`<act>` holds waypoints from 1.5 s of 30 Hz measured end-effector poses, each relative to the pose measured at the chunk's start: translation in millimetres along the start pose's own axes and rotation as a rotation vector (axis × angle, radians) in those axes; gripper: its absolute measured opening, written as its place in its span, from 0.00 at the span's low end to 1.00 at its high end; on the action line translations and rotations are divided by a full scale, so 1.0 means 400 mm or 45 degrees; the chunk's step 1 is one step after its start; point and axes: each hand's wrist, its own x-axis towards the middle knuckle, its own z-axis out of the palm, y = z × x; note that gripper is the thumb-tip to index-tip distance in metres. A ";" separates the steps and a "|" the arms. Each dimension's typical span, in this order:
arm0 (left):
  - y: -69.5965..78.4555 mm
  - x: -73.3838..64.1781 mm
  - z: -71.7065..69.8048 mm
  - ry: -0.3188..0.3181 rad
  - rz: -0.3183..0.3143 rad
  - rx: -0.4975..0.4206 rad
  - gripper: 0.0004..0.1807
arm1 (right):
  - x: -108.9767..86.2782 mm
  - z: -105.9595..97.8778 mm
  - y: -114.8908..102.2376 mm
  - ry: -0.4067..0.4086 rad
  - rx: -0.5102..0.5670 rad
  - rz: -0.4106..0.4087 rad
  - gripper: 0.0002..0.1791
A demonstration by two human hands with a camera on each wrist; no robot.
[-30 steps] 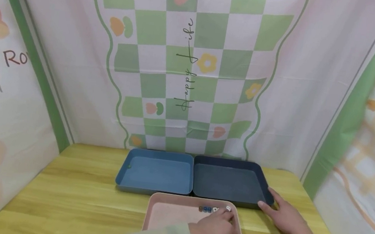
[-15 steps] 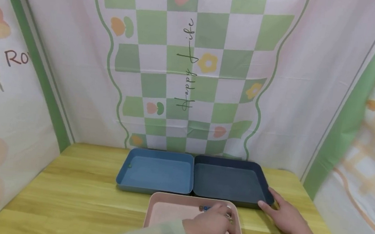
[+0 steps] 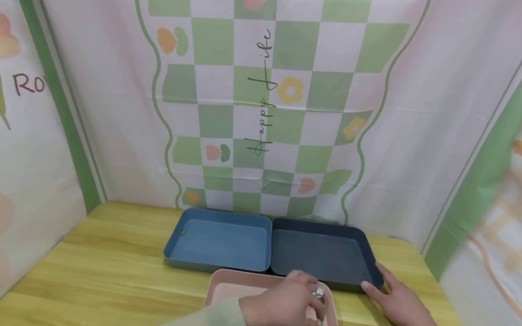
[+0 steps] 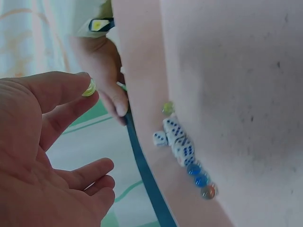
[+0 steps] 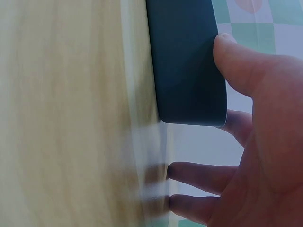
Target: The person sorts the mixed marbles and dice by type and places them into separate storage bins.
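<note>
Between thumb and index finger, my left hand [image 3: 282, 307] pinches a yellow-green glass marble [image 4: 89, 88], above the pink tray [image 3: 224, 290]. Its other fingers are spread away from the marble. In the left wrist view a cluster along the tray's edge holds several white dice [image 4: 181, 144] with blue dots, a yellow-green marble [image 4: 168, 108], blue marbles [image 4: 200, 180] and a brownish-orange marble [image 4: 209, 191]. My right hand [image 3: 401, 311] rests at the near right corner of the dark navy tray [image 3: 318, 254], thumb on the rim, index finger at the side, other fingers extended toward the table.
A blue tray [image 3: 224, 243] stands to the left of the navy one, with a small green marble [image 3: 182, 233] in its left part. Both are behind the pink tray on the wooden table [image 3: 105, 274]. A patterned curtain [image 3: 268, 104] hangs behind.
My left hand has come up from the pink tray's right side and shifted a little left and forward, with the marble lifted. The right hand stays at the navy tray's corner.
</note>
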 end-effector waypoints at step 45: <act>-0.245 -0.237 -0.175 0.438 -0.560 -0.209 0.05 | 0.002 0.012 0.015 0.036 -0.007 -0.088 0.52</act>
